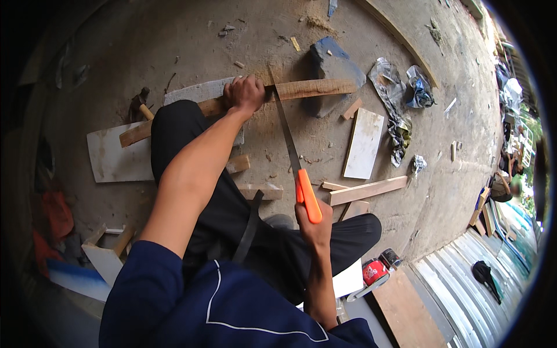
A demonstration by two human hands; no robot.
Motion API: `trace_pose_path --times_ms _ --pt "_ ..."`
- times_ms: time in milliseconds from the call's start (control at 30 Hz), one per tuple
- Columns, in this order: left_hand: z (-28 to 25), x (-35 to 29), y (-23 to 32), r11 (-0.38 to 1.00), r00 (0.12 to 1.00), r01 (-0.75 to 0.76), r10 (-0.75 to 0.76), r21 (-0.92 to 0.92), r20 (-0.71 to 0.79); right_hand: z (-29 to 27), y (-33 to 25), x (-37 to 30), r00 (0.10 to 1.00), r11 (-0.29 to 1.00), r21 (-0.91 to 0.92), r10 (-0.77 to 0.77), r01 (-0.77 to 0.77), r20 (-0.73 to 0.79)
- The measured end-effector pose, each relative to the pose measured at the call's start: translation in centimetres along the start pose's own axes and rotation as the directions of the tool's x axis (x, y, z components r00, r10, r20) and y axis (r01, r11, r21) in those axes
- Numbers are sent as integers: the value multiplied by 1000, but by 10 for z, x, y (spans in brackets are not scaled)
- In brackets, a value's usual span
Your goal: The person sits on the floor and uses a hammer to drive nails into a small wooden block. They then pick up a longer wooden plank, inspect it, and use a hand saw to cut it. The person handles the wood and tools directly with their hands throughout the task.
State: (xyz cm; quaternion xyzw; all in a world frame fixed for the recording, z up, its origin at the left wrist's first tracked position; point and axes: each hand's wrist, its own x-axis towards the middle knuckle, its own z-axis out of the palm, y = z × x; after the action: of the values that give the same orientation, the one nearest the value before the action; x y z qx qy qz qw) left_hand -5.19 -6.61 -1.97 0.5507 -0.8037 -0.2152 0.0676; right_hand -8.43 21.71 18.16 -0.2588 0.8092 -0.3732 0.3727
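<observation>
My right hand (316,225) is closed around the orange handle of a handsaw (288,134). The saw's blade points away from me and crosses a long wooden plank (318,88) close to my left hand. Fingers wrapped over its top, my left hand (246,93) grips that plank just left of the blade. The right part of the plank rests on a worn blue-grey block (342,64). Toward the left it passes over a whitish slab (200,91) and beside my bent knee, which hides some of it.
A hammer (139,105) lies at the left beside a white board (110,158). Right of the saw are another white board (364,144), a wooden strip (368,190) and crumpled plastic (391,81). A red power tool (374,271) sits near my right knee. Another person (502,187) is at the far right.
</observation>
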Motion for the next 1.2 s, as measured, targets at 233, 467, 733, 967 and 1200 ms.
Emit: trace_pose_path --times_ms 233,467,733,967,1200 --pt "-5 0 9 998 997 -65 65 -5 -28 34 -1 96 990 989 -55 -138 138 -3" --pt "2 2 -6 1000 1000 -21 21 9 -10 29 -18 44 995 995 -26 -99 98 -23" --pt "0 2 5 999 998 -45 44 -28 -47 32 -4 91 996 996 -16 -93 93 14" --pt "-9 9 5 1000 1000 -7 7 -22 -8 12 -15 38 998 998 7 -60 60 25" --pt "0 -1 1 997 996 -83 83 -3 -40 41 -1 86 992 990 -65 -125 124 2"
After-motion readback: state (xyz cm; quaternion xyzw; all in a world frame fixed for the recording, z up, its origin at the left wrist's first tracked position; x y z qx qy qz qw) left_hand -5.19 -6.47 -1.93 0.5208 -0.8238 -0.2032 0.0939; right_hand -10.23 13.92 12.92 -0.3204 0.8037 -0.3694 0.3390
